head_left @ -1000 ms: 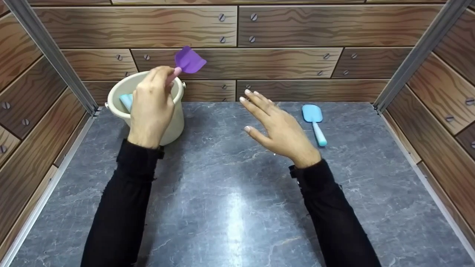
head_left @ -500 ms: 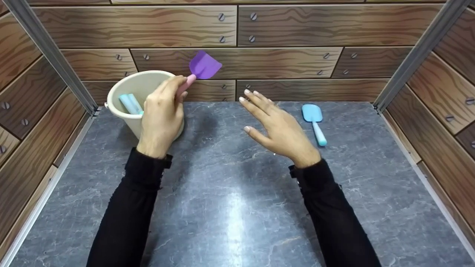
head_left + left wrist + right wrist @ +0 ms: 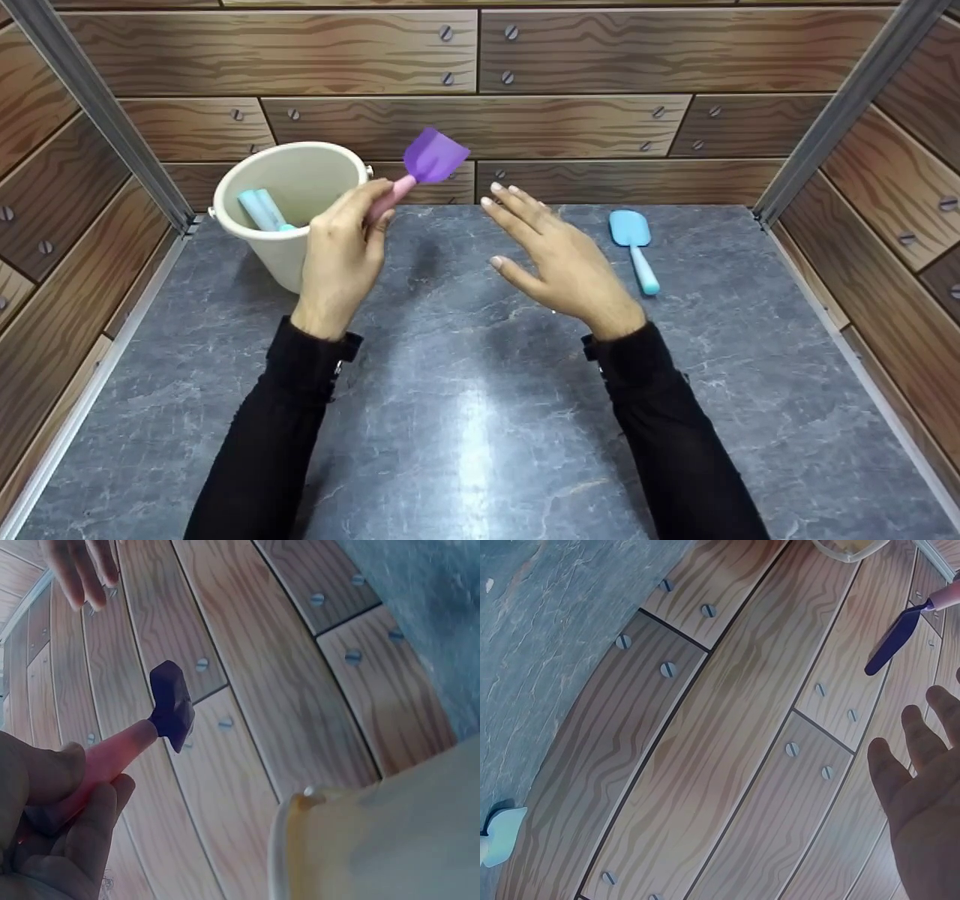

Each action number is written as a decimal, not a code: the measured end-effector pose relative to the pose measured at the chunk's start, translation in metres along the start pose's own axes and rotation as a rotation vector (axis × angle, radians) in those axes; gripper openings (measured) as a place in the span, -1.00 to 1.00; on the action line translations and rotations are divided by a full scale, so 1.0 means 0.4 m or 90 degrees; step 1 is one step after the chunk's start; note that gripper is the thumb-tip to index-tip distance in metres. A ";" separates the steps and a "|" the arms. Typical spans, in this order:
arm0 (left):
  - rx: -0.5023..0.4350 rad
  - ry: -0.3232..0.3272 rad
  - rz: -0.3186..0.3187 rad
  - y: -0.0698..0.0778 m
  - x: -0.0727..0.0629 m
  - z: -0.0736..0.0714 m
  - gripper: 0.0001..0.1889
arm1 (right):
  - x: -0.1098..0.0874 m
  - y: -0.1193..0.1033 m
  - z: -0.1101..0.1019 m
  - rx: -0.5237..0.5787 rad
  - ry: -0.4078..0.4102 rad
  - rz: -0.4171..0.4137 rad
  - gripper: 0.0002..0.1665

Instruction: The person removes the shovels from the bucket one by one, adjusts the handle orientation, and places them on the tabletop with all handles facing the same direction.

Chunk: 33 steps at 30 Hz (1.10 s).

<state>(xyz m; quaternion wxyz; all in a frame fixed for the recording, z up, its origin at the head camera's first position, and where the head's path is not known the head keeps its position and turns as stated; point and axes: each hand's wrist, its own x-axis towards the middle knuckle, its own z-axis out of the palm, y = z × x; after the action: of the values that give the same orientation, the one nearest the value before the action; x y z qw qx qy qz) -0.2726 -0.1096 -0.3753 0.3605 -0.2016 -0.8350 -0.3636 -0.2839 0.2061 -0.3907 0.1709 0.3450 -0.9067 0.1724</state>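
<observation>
My left hand (image 3: 341, 251) grips the pink handle of a toy shovel (image 3: 435, 156) whose purple blade points up and to the right. It holds the shovel in the air at the right side of a cream bucket (image 3: 262, 259). In the left wrist view, thumb and fingers pinch the pink handle (image 3: 116, 757). Two light blue handles (image 3: 262, 210) show inside the bucket; their lower ends are hidden. My right hand (image 3: 566, 266) hovers over the table with its fingers straight, holding nothing. Right of it lies a blue toy shovel (image 3: 631, 229) with a turquoise handle.
A grey marbled tabletop (image 3: 480, 360) lies under both hands. Wood-pattern panels (image 3: 585, 124) wall the back and both sides, with grey metal posts (image 3: 847, 112) at the back corners.
My left hand has carried the purple shovel from over the bucket to the right and lower, uncovering the bucket's opening and the blue handles. My right hand stays in place.
</observation>
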 end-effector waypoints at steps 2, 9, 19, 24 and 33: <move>-0.012 -0.003 0.002 -0.002 -0.008 0.008 -0.69 | 0.000 0.002 0.002 -0.003 0.002 -0.001 -0.11; -0.041 -0.011 0.010 -0.005 -0.028 0.036 -0.67 | 0.000 0.003 0.010 -0.007 0.004 -0.002 -0.11; -0.071 -0.036 0.030 0.005 -0.048 0.069 -0.66 | 0.004 -0.002 0.019 -0.025 0.041 -0.029 -0.09; -0.100 -0.034 0.031 0.009 -0.059 0.088 -0.65 | 0.006 -0.005 0.028 -0.024 0.073 -0.047 -0.12; -0.136 -0.042 0.028 0.024 -0.073 0.112 -0.67 | 0.010 -0.010 0.045 -0.014 0.139 -0.092 -0.27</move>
<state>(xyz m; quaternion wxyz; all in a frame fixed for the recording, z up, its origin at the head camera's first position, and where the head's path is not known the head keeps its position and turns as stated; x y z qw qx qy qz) -0.2679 -0.0718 -0.4141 0.3169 -0.2689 -0.7984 -0.4358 -0.2876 0.1934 -0.4039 0.2844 0.3866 -0.8572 0.1864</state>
